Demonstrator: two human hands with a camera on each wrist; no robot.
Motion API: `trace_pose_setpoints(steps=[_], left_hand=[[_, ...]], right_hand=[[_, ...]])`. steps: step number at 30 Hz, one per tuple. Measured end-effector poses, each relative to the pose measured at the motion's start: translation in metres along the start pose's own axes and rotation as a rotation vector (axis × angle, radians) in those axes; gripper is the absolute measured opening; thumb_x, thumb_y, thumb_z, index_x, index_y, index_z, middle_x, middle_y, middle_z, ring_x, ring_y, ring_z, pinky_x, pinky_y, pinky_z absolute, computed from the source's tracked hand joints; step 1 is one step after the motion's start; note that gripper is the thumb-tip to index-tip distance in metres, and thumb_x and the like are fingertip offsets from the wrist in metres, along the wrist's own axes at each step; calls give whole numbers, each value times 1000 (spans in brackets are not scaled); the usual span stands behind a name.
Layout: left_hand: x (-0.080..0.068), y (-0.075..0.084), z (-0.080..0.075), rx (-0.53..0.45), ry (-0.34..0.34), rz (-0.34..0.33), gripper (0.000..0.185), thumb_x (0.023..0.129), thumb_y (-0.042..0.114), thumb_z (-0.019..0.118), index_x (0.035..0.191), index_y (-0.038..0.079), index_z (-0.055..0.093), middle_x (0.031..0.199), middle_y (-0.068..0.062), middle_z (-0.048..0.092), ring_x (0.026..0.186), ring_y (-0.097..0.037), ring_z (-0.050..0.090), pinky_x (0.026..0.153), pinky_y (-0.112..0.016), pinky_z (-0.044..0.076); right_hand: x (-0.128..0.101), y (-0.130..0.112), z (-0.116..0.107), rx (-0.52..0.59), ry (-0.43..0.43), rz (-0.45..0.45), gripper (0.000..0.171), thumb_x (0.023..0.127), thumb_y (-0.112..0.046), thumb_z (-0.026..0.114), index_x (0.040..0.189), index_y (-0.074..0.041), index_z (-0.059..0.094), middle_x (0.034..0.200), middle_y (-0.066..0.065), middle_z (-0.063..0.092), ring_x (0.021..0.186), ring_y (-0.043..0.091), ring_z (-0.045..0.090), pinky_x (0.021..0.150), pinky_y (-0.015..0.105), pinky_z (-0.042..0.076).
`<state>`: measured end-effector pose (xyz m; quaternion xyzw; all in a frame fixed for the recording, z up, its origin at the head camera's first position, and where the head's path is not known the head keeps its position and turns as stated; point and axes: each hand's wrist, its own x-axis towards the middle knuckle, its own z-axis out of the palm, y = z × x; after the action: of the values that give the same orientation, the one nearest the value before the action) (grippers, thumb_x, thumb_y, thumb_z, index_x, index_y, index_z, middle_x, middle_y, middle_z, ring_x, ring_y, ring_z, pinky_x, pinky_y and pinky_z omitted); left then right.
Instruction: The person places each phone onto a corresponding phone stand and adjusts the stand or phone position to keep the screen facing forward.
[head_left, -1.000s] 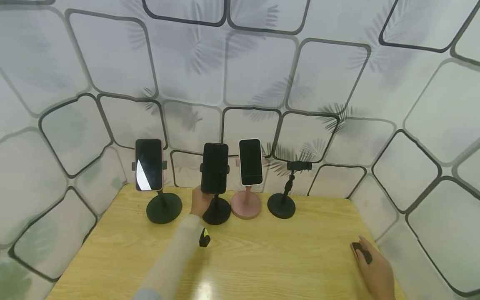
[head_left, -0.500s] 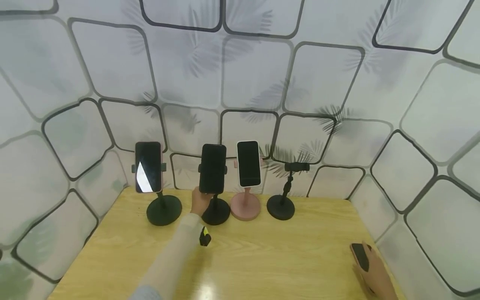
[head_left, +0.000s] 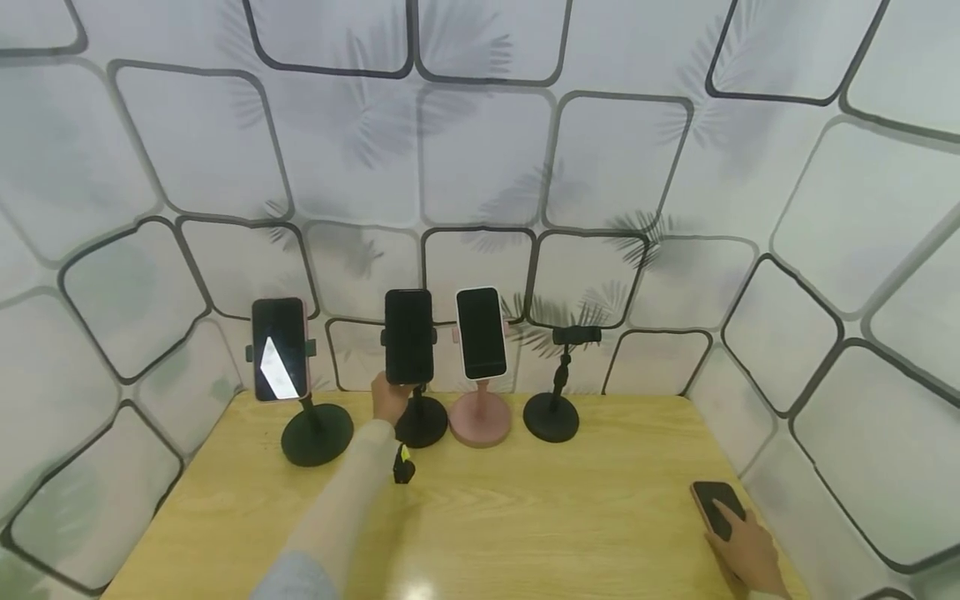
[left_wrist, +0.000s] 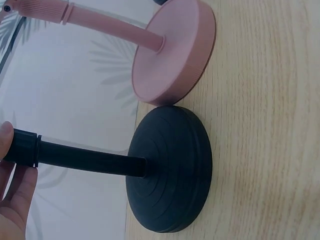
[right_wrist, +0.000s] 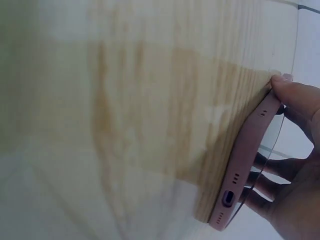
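Wooden table (head_left: 525,517), patterned white backdrop (head_left: 480,150)

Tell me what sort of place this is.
Probably a staged tabletop booth: a wooden table enclosed by patterned backdrop walls, with a row of phone stands along the back.

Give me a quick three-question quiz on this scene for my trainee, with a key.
1. True or false: the stand at the right end of the row holds a phone.
2. How many phones sit in stands?
3. Which hand holds the phone at the table's edge: A left hand, B right hand?

Key:
1. False; its clamp is empty.
2. Three.
3. B, the right hand; the left hand grips the pole of the second stand from the left.
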<state>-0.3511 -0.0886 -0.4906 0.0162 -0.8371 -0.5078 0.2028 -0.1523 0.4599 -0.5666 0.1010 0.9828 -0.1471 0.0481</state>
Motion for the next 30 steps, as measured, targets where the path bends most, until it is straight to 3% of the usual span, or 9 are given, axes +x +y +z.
trace_pose_setpoints(steps=[6,10,13,17,20,24,26,28,30], left_hand=[[2,-2,-4,0,-40,-73,15,76,7,69,68,-1,60,58,0,46,55,-17,39,50,-27,33],[-3,-4,-4,-2,-29,-72,13,78,7,68,75,-4,63,64,-11,58,59,-24,50,53,-32,42],[-11,-5,-1,-69,-26,-46,22,83,6,66,98,-8,61,95,-23,65,86,-35,61,75,-42,53],[-25,-4,8,-227,10,22,55,86,0,63,134,-3,37,133,-25,47,120,-39,48,105,-51,38],[-39,1,17,-305,93,46,68,86,-4,60,143,0,25,140,-24,36,123,-39,41,108,-53,31],[-63,19,31,-285,258,-21,63,81,-6,61,135,-4,29,130,-25,36,119,-38,38,104,-52,32],[-76,32,41,-254,302,-60,56,77,-8,61,125,-6,33,121,-25,36,114,-37,36,100,-48,32],[-87,47,54,-228,324,-49,44,75,-10,61,111,-7,37,109,-23,37,105,-36,35,92,-45,31],[-97,60,68,-203,287,-22,36,74,-9,63,101,-5,40,101,-20,38,97,-33,34,84,-42,30]], right_hand=[[-3,-12,0,19,-26,55,73,83,-45,64,134,1,38,115,50,37,90,64,47,67,64,48],[-4,-14,2,23,-25,67,80,81,-53,65,134,0,38,116,51,36,91,65,45,67,63,47],[-5,-13,2,19,-19,65,82,79,-55,65,133,1,39,114,51,36,90,64,45,67,63,47],[-7,-11,1,4,-13,54,79,80,-51,67,132,2,41,112,51,37,89,63,45,69,64,45],[-7,-10,0,-13,1,29,80,79,-53,67,131,3,42,110,50,40,91,62,46,71,63,44],[-5,-10,-1,-24,2,15,82,78,-56,66,130,4,44,108,49,43,94,59,47,73,62,43],[-4,-10,-2,-22,-9,18,85,77,-59,65,130,4,44,108,49,43,94,59,47,73,62,43],[-4,-11,-3,-22,-16,20,84,77,-58,66,129,5,44,108,48,44,95,59,47,73,62,43],[-4,-14,-3,-22,-18,14,83,77,-55,68,129,5,45,107,47,46,95,58,48,73,63,43]])
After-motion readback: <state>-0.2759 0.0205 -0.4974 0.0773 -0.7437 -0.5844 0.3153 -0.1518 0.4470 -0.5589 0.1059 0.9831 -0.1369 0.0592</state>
